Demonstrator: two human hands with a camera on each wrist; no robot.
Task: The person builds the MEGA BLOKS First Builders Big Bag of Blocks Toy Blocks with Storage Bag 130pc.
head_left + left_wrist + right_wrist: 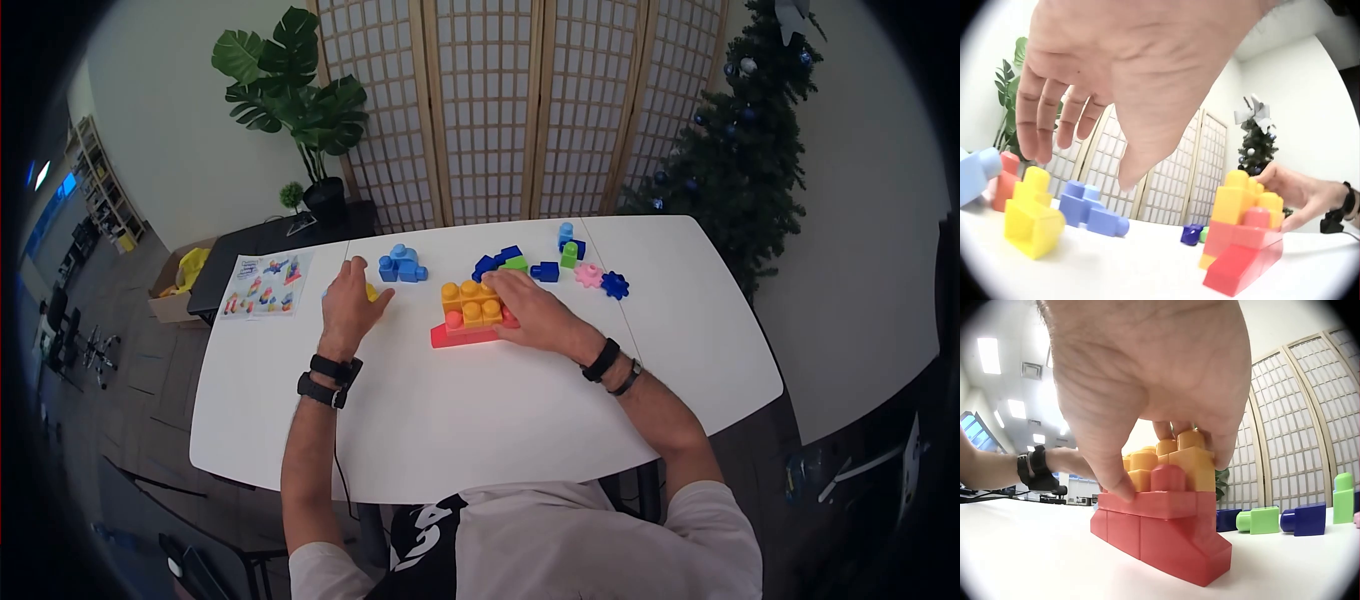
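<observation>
A white tabletop [420,420] is stretching beneath the left grip [349,306], with a printed paper sheet [265,286] lying leftward. The right grip [542,315], fingers curled, is pinching a red-and-yellow plastic block assembly [470,314]. Light-blue plastic blocks [403,266] are standing beyond the left grip, which is hovering loosely spread, holding nothing, near a yellow plastic block [1034,217].

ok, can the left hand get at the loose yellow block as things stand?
Likely yes: the left hand holds nothing and is close to the yellow block, and the left wrist view shows nothing in between.
</observation>
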